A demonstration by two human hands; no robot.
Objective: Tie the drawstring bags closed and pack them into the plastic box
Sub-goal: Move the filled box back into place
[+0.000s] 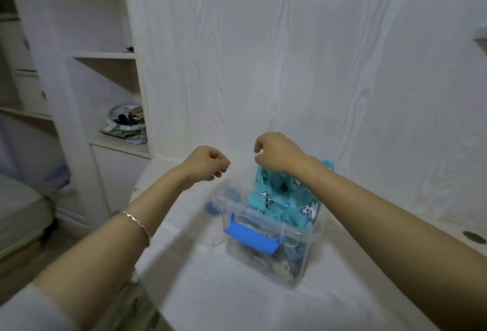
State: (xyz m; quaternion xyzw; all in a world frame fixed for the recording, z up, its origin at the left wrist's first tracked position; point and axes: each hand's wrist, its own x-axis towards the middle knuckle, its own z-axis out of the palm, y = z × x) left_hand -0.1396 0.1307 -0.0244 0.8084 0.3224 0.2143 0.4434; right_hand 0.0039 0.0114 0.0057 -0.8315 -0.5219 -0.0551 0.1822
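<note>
Head view, right hand [279, 155] gripping top of teal bag [284, 204] in plastic box [263, 259], left hand [207, 163] fisted, hold unclear.

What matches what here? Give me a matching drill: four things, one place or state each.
Things:
1. teal bag
2. plastic box
3. bracelet
4. blue clip

Places or states:
A. round the left forearm
B. stands on the white tabletop, top open
C. on the box's near wall
D. held at its top by the right hand

Pairs: 1-D, 2-B, 3-A, 4-C.
</note>
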